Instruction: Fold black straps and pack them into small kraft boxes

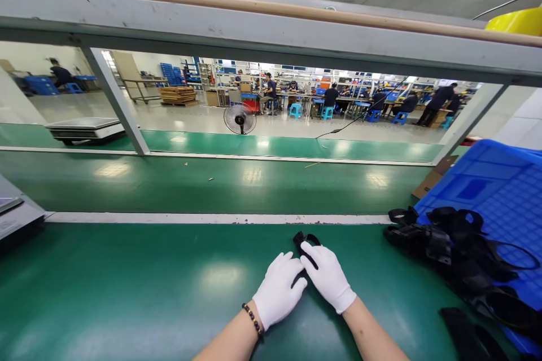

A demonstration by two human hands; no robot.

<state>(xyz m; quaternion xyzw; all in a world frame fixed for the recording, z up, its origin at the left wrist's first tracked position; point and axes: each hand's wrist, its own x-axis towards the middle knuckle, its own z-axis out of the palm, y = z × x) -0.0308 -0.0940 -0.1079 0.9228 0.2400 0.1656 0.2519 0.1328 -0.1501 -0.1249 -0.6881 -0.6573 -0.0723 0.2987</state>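
Note:
A black strap (300,238), with a loop at its far end, lies on the green tabletop under my gloved hands. My right hand (328,276), in a white glove, is closed on the strap with its fingers bent over it. Beside it, my left hand (277,287), also in a white glove, pinches the strap's near part; black shows between thumb and fingers. The two hands' fingertips meet, and most of the strap is hidden beneath them. To the right, a tipped blue crate (478,175) has a heap of black straps (449,248) at its opening.
A white ledge (169,218) divides the green bench from a green belt (237,180) behind it. At left stand a flat scale (87,128) and a grey device (19,220). A metal frame (271,28) spans overhead. Beyond are a fan (240,119) and several seated people.

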